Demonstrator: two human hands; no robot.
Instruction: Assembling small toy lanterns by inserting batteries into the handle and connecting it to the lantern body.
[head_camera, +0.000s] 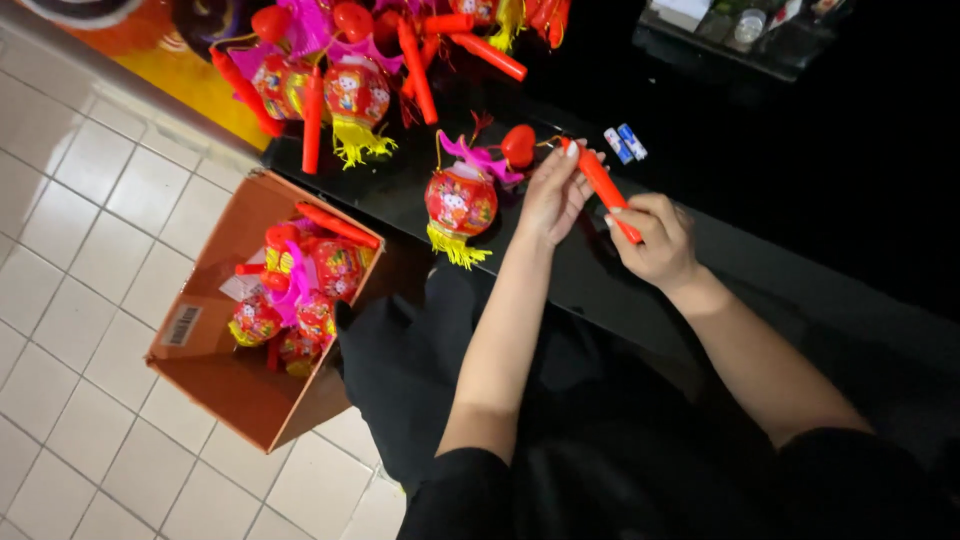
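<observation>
Both hands (600, 200) grip red stick (603, 187), forearms angled inward.

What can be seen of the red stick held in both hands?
The red stick is a slim, smooth rod that looks like plastic, plain red along its whole length. It lies slanted over the black table, its upper end toward the lantern, its lower end toward the person. The left hand pinches its upper end with the fingertips; the right hand wraps its lower end. A thin cord seems to run from its top to the lantern.
</observation>
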